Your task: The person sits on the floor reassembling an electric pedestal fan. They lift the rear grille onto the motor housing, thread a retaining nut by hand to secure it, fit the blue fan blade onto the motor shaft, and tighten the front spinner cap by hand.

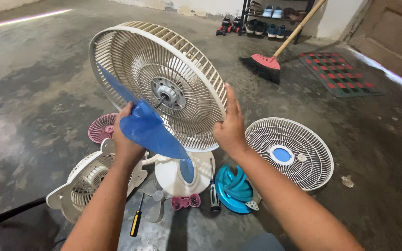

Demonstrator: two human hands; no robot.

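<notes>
Left hand (125,139): closed around the hub of the blue fan blade (147,130), held before the motor shaft (160,101).
Right hand (230,128): fingers straight, palm pressed flat against the right rim of the cream rear fan guard (182,56).
Rear fan guard: tilted, above the white fan base (173,179).
Right of base: teal blade (233,188), then white front grille (298,155).
Left of base: pink grille (101,128), small white fan (87,179).
Before base: yellow-handled screwdriver (137,221).
</notes>
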